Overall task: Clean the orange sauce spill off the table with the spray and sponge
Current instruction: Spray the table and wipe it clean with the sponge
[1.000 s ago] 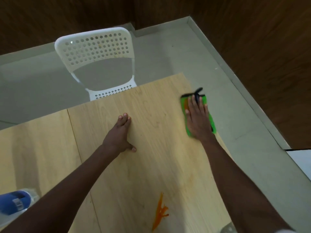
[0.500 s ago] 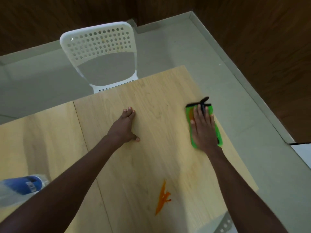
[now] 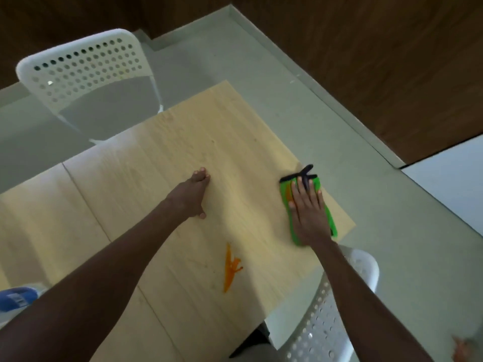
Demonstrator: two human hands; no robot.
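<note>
An orange sauce streak (image 3: 230,270) lies on the light wooden table (image 3: 146,178), near its front edge. My right hand (image 3: 308,212) presses flat on a green sponge cloth (image 3: 330,224) with a black trim and loop, close to the table's right edge. The cloth carries an orange smear beside my fingers. My left hand (image 3: 189,195) rests flat on the bare wood at the table's middle, fingers straight. A blue-capped spray bottle (image 3: 15,299) shows partly at the far left edge, behind my left forearm.
A white perforated chair (image 3: 86,71) stands beyond the table's far edge. A second white chair (image 3: 326,333) sits at the near right corner under my right arm. Grey floor and dark wood walls surround the table.
My right hand has slid the green cloth toward me along the right edge. My left hand stays flat on the wood. The camera has shifted, bringing the near chair into view.
</note>
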